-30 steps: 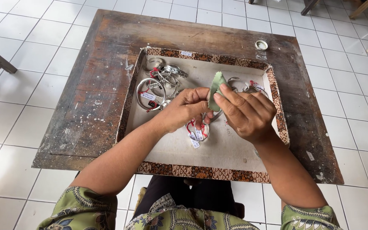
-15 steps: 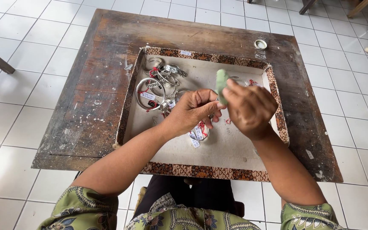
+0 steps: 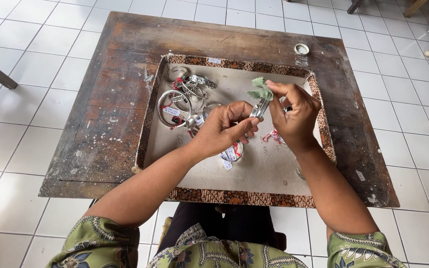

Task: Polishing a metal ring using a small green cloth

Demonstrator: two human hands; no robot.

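Observation:
My left hand (image 3: 224, 126) grips a silver bangle (image 3: 259, 109) by its lower part, above a shallow tray (image 3: 234, 196) with a patterned brown border. My right hand (image 3: 294, 116) pinches a small green cloth (image 3: 260, 91) against the top of the bangle. A white tag on red thread (image 3: 273, 136) hangs under my right hand. Another tagged bangle (image 3: 232, 153) lies on the tray below my left hand.
Several more silver bangles with tags (image 3: 184, 97) are piled in the tray's far left corner. The tray rests on a worn wooden table (image 3: 105, 129) on white floor tiles. A small round lid (image 3: 301, 48) sits near the table's far edge.
Both hands have lifted a little and moved away from me. The green cloth has shifted from beside the bangle to its top end.

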